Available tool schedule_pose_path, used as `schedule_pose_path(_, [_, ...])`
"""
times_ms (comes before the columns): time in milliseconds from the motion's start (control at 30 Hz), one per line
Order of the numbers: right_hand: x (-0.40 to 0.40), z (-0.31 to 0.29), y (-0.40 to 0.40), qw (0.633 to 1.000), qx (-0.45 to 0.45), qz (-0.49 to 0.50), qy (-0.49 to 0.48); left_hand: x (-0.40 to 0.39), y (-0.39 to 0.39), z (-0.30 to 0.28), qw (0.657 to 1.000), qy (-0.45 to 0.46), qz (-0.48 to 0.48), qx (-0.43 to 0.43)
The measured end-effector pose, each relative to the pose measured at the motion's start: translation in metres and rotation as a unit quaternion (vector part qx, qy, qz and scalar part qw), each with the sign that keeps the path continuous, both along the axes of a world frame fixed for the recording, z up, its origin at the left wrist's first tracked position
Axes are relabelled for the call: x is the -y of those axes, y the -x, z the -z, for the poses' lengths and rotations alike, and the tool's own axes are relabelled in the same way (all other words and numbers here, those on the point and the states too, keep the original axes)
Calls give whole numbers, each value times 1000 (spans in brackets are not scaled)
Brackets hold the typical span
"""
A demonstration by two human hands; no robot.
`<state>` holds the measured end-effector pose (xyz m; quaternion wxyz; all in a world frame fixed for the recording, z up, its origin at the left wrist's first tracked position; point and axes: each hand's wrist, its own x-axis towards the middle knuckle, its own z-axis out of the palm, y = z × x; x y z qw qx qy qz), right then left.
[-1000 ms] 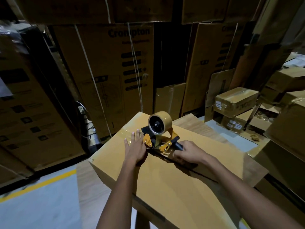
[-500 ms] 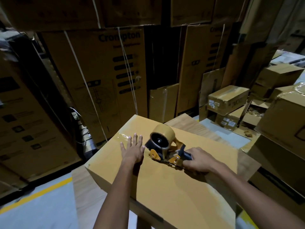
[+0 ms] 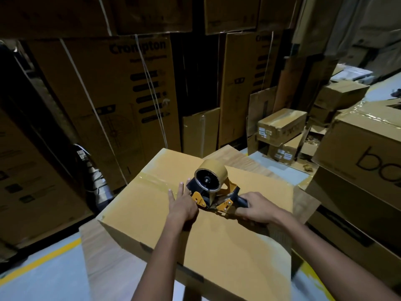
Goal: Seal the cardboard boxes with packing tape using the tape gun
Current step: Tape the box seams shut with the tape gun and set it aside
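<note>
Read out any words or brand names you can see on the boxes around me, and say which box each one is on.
"Crompton": tall carton behind the work box.
"Cro", cut off: tall carton to its right.
"bo", cut off: big box at right.
White labels on the small boxes: too small to read.

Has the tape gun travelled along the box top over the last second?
Yes. The tape gun has been drawn along the cardboard box toward the person, away from its far left edge, leaving more shiny tape laid behind it.

A light wood-grain tabletop carries one large tan cardboard box, which lies flat and covers most of it, one near corner overhanging the edge
</note>
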<state>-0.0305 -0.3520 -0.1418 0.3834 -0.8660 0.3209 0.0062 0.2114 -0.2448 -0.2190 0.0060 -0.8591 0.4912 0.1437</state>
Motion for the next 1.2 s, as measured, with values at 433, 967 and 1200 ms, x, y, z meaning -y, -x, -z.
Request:
schedule_pose_path(433, [0,-5,62,998,-46,36,12,-3,8,-14,1000,18,-15,-21])
schedule_pose_path(967, [11,-1,65,998,-17,-13,-64,1,60,-16,998,14,-53,-39])
schedule_pose_path(1200, [14,3,100,998,-53,-40,18,1,70,-24,998,-6,-61,-26])
